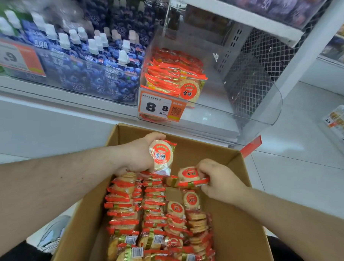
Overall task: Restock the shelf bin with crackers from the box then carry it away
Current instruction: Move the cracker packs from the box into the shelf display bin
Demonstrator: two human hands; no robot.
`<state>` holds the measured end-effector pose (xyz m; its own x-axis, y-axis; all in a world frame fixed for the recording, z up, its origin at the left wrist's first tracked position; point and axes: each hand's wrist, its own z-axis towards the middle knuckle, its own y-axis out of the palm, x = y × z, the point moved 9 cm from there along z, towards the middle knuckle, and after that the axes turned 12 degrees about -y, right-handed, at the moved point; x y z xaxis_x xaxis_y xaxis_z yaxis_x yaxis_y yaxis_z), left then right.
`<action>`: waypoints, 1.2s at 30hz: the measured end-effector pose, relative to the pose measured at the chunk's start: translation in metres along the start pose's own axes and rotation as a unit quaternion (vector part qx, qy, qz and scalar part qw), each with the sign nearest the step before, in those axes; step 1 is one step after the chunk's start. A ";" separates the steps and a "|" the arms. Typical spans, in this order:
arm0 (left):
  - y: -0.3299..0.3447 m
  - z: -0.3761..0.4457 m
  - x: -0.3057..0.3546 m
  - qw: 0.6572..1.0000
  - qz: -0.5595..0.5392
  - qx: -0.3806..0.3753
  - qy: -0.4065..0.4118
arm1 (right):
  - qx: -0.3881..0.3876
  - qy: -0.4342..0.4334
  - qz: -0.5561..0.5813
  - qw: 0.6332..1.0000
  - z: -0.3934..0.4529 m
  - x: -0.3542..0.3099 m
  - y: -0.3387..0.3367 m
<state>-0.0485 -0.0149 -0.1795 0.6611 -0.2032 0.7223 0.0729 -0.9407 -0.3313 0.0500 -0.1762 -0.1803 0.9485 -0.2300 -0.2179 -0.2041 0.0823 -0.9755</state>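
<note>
Left hand [140, 154] grips one cracker packet [161, 155]; right hand [220, 179] pinches another [190, 176] (loosely); either could slip short of the clear shelf bin [246, 114].

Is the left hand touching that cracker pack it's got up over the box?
Touching: the head view shows the left hand wrapped around the cracker pack.

— Where are the hands?
— Both forearms reach forward, bare. The left hand [140, 154] is curled shut, palm turned inward; the right hand [220, 179] pinches, knuckles up.
</note>
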 end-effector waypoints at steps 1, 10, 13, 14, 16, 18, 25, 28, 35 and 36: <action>-0.004 -0.003 0.004 1.000 0.000 0.009 0.013 | 0.064 -0.035 -0.022 0.997 -0.005 -0.011 -0.026; -0.005 -0.033 0.032 0.989 -0.103 0.005 0.102 | 0.365 -0.114 -0.061 0.922 -0.031 -0.047 -0.100; 0.005 -0.041 0.038 0.983 -0.134 -0.020 0.122 | 0.382 -0.119 -0.043 0.915 -0.033 -0.054 -0.104; 0.008 -0.044 0.040 0.982 -0.136 -0.030 0.130 | 0.388 -0.121 -0.041 0.913 -0.034 -0.057 -0.106; 0.013 -0.046 0.043 0.978 -0.142 -0.052 0.145 | 0.399 -0.123 -0.033 0.908 -0.035 -0.062 -0.109; 0.016 -0.049 0.047 0.972 -0.165 -0.076 0.151 | 0.401 -0.128 -0.025 0.907 -0.032 -0.069 -0.112; 0.020 -0.061 0.057 0.958 -0.213 -0.122 0.148 | 0.306 -0.153 -0.008 0.940 -0.020 -0.089 -0.101; 0.014 -0.058 0.057 0.963 -0.199 -0.082 0.159 | 0.281 -0.147 0.020 0.948 -0.016 -0.093 -0.103; 0.001 -0.078 0.078 0.960 0.015 0.030 0.276 | 0.302 0.029 0.140 0.942 -0.006 -0.056 -0.125; 0.000 -0.081 0.079 0.957 0.050 0.044 0.283 | 0.272 0.048 0.160 0.948 -0.004 -0.052 -0.122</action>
<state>-0.0566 -0.0533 -0.0730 0.1601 -0.4294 0.8888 0.1085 -0.8873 -0.4482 0.0245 -0.1780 -0.0496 0.8276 -0.1934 -0.5269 -0.2977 0.6446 -0.7041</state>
